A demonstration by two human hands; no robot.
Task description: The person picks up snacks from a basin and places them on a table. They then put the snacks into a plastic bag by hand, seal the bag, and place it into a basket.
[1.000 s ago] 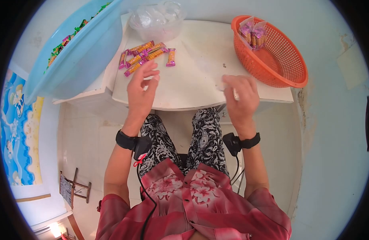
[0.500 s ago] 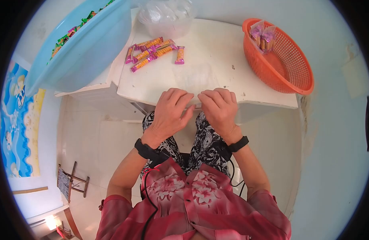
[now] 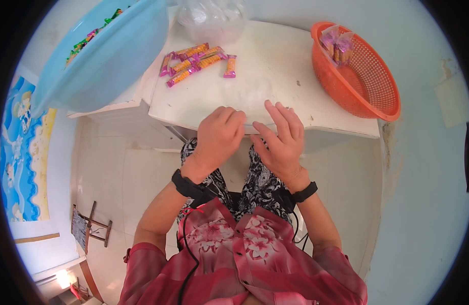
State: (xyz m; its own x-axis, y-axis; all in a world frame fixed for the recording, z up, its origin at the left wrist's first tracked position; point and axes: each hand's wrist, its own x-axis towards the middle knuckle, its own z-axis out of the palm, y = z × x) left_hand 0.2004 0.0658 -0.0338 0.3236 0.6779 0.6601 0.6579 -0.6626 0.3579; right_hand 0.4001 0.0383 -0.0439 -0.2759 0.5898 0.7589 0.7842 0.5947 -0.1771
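Note:
A see-through plastic bag (image 3: 248,95) lies faintly visible at the white table's front edge, just beyond both hands. My left hand (image 3: 221,136) is closed at the bag's near edge, its fingers curled and seeming to pinch the film. Close by on the right, my right hand (image 3: 281,136) has its fingers stretched out and apart, with nothing visible in it. Several purple-and-yellow wrapped snack sticks (image 3: 182,65) are piled on the table beyond my left hand. One snack stick (image 3: 230,66) sits slightly apart, to the right of the pile.
An orange plastic basket (image 3: 354,84) with filled clear packets (image 3: 337,47) stands at the right. At the left is a large blue basin (image 3: 112,61) of wrapped snacks. A tub of clear bags (image 3: 212,23) stands at the back of the white table (image 3: 280,56).
My right hand has opened from a pinch, its fingers now stretched forward. My left hand has turned and its fingers are curled more tightly. The snack sticks are unmoved.

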